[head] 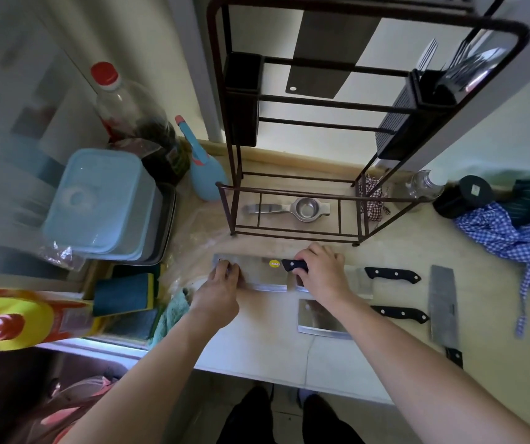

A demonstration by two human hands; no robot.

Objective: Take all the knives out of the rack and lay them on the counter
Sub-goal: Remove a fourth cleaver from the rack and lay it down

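Observation:
A cleaver (260,272) with a yellow sticker on its blade lies flat on the counter in front of the dark metal rack (289,190). My right hand (323,270) grips its black handle, and my left hand (222,291) presses fingertips on the far left end of the blade. Three other black-handled cleavers lie on the counter: one (392,275) partly behind my right wrist, one (324,318) below it, and one (443,310) lying lengthwise at the right. The black knife block (398,126) on the rack's right side shows no knives.
A metal strainer (302,209) lies on the rack's bottom shelf. Blue lidded containers (100,200), bottles and a blue spray bottle (202,168) crowd the left. Sponges (126,296) sit at the sink edge. A checked cloth (520,238), a glass jar and a black lidded jar (464,197) are at the right.

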